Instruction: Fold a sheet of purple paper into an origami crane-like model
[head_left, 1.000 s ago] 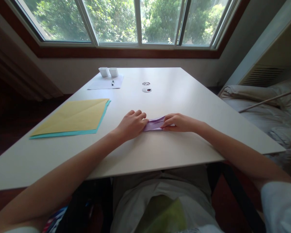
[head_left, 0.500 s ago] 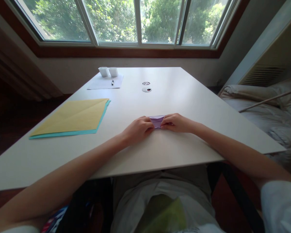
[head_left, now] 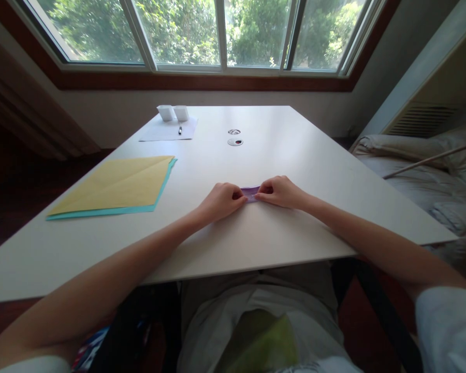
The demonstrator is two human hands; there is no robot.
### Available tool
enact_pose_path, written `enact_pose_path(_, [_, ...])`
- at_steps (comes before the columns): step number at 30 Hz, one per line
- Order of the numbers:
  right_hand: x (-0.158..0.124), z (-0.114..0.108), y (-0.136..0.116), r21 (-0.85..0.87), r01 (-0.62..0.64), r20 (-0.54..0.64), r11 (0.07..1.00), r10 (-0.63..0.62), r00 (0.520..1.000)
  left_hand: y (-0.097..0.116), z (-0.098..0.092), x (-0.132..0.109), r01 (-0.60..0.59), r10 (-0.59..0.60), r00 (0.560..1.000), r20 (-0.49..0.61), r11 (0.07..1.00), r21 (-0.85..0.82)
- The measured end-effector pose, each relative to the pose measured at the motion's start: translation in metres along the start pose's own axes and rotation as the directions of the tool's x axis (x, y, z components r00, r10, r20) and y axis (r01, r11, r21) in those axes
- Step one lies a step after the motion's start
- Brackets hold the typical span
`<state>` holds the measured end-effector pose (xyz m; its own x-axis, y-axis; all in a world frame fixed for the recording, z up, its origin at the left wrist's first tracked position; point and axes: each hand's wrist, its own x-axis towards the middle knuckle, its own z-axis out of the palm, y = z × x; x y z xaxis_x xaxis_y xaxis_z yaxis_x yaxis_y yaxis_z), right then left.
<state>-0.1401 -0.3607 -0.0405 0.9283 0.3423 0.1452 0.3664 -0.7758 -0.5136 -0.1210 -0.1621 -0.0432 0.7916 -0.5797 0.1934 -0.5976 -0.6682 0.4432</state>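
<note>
A small piece of folded purple paper [head_left: 250, 192] lies near the front middle of the white table [head_left: 295, 233]. My left hand [head_left: 226, 199] pinches its left end, and my right hand [head_left: 277, 191] pinches its right end. Both hands are closed, with thumbs at the near edge and fingers curled over the paper. Only the short strip between the hands shows; the ends are covered by my fingers.
Left of my hands lie large yellow paper [head_left: 116, 184] and teal paper [head_left: 101, 213] beneath it. Farther back, a white sheet [head_left: 159, 133] bears a pen [head_left: 180, 130] and two small white folded boxes [head_left: 165, 113]. Two round inserts [head_left: 235, 141] sit in the tabletop.
The visible strip of purple paper has become narrower. My fingers have shifted slightly, the right hand a little to the left, and both still pinch the paper.
</note>
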Motion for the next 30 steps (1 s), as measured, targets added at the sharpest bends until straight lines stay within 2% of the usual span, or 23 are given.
enact_pose_path(8, [0.004,0.003,-0.001,-0.046,-0.044,-0.013,0.998,0.043,0.999,0.002,0.000,0.006,0.052,-0.053,0.998,0.032,0.999,0.011])
enact_pose_path(12, [0.004,0.005,0.000,-0.042,-0.052,-0.033,0.998,0.050,0.998,0.000,0.001,0.006,0.053,-0.053,0.999,0.009,0.998,0.018])
enact_pose_path(17, [0.002,0.007,-0.001,-0.030,-0.019,-0.057,0.999,0.017,0.998,0.000,0.003,0.003,0.021,-0.020,1.000,-0.014,0.997,0.075])
enact_pose_path(22, [0.000,0.012,-0.004,-0.048,0.004,-0.114,0.999,-0.009,0.993,0.002,0.001,-0.001,0.082,-0.086,0.996,0.018,0.984,0.157])
enact_pose_path(26, [0.001,0.013,-0.003,-0.048,0.003,-0.085,0.999,-0.007,0.996,0.001,-0.003,0.000,0.113,-0.125,0.991,0.048,0.974,0.199])
enact_pose_path(30, [0.000,0.008,0.003,-0.107,-0.075,-0.056,0.991,0.069,0.996,-0.006,-0.008,0.001,0.105,-0.128,0.988,0.087,0.968,0.226])
